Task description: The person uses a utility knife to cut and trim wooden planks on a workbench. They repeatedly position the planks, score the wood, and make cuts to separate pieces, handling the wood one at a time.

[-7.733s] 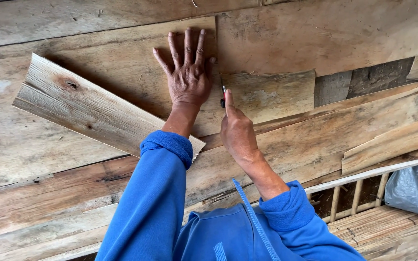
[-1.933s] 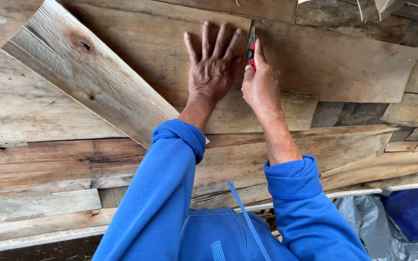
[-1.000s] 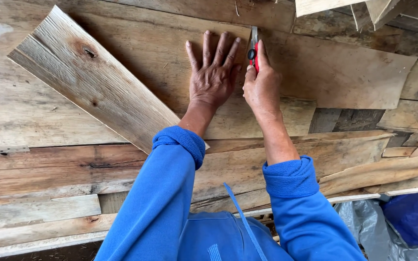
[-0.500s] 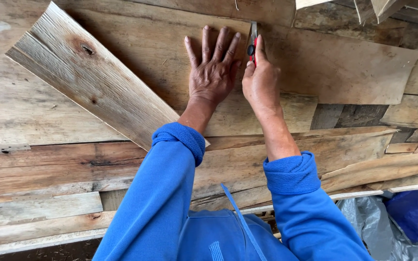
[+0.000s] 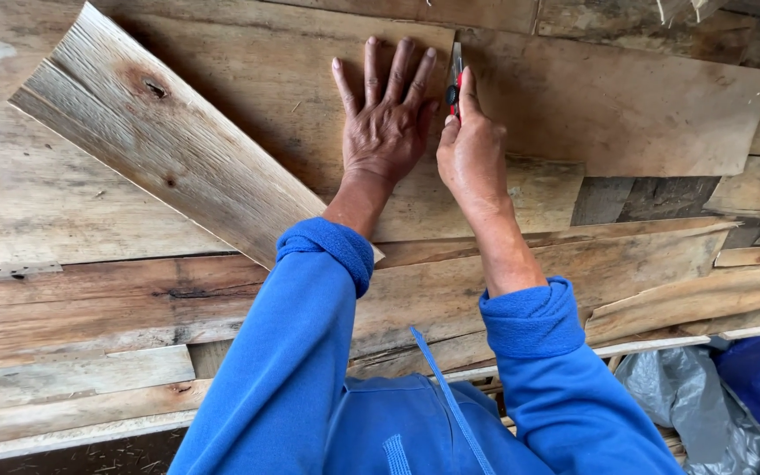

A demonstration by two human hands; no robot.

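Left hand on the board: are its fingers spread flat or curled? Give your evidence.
Spread flat. The left hand lies palm down on the board, fingers straight and slightly apart.

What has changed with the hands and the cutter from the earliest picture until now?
The right hand with the red cutter moved up along the edge of the thin wood sheet, from below the left hand to beside its fingertips. The left hand stayed pressed flat on the sheet. The loose plank stayed slanted under the sheet.
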